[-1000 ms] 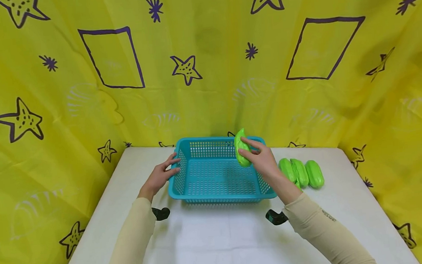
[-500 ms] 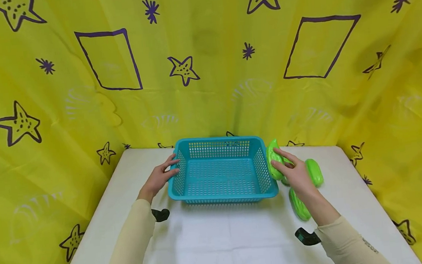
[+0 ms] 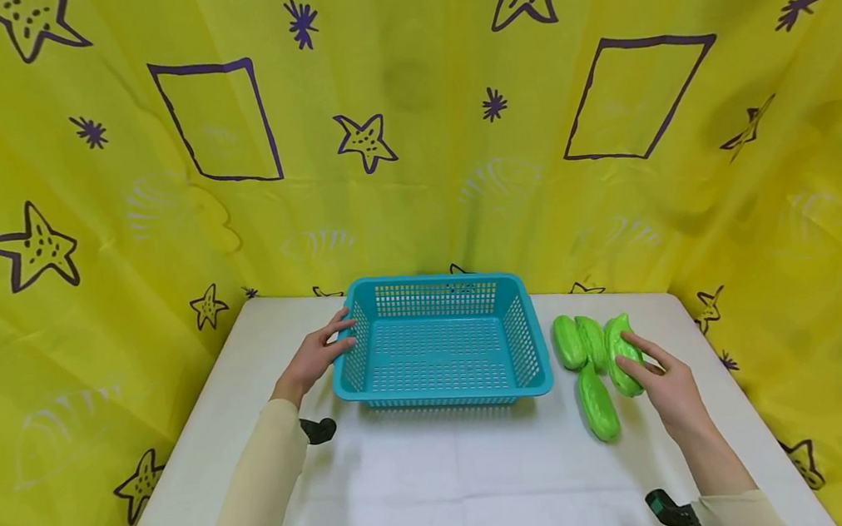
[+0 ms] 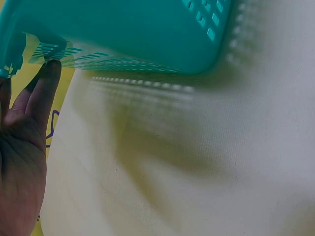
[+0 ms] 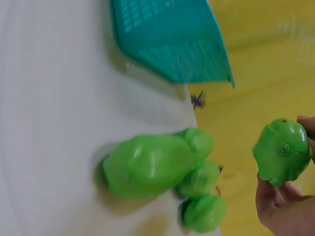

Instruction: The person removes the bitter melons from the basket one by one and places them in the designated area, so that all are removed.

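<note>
My right hand [image 3: 673,391] pinches a ridged green toy bitter melon [image 3: 620,358] between thumb and fingers at the right of the table. In the right wrist view this held bitter melon [image 5: 283,151] shows its lobed end. Left of it in the head view lie two more bitter melons side by side, the left one [image 3: 568,342] and its neighbour [image 3: 591,342]. Another bitter melon [image 3: 597,405] lies nearer the front. One more is hidden behind the held one there. My left hand [image 3: 314,357] holds the left rim of a blue-green plastic basket [image 3: 444,399], nothing inside it.
The basket stands toward the back of the white table [image 3: 441,495]. A yellow patterned curtain [image 3: 431,204] hangs behind and along both sides. Dark wrist-worn devices, left [image 3: 319,430] and right [image 3: 671,510], stick out near the cuffs.
My right hand has carried the held bitter melon from over the basket rightward to the other bitter melons. A bitter melon now lies in front of them. My left hand stays at the rim.
</note>
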`<state>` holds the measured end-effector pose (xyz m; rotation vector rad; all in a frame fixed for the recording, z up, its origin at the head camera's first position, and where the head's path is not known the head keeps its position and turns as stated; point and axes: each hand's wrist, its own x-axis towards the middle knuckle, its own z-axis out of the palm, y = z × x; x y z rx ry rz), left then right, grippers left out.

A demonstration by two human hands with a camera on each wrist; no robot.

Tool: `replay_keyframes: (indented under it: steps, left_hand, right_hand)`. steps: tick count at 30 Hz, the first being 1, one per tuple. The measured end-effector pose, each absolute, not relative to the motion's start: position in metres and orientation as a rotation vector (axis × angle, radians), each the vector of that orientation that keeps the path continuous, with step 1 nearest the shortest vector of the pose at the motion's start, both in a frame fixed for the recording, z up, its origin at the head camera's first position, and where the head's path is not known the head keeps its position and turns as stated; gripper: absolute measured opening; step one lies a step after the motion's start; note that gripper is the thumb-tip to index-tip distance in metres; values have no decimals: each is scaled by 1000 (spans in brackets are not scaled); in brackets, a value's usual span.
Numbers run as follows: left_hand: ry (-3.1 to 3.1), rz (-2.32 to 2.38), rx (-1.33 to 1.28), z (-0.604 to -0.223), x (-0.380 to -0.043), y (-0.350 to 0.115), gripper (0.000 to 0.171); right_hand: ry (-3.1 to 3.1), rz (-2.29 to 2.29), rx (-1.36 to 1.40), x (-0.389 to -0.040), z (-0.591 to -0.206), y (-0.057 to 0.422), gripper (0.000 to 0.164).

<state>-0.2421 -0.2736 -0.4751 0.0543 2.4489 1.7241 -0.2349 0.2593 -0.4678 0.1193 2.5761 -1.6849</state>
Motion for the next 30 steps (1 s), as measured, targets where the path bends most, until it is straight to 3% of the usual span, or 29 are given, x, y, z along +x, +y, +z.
replay_keyframes:
  steps: [7,12,30]
  left_hand:
    - [2452,1739,76,-475,-242,-275,51]
    - [2503,1728,92,-496,-250,-282,52]
    - [2513,1724,95,-503,-253,-284,54]
  right_hand:
    - [2601,-1557,94,-227,-488,292,68]
    - [2562,-1503,46,-227,-503,306,70]
    - [2583,-1375,-158,-232,-539,310,63]
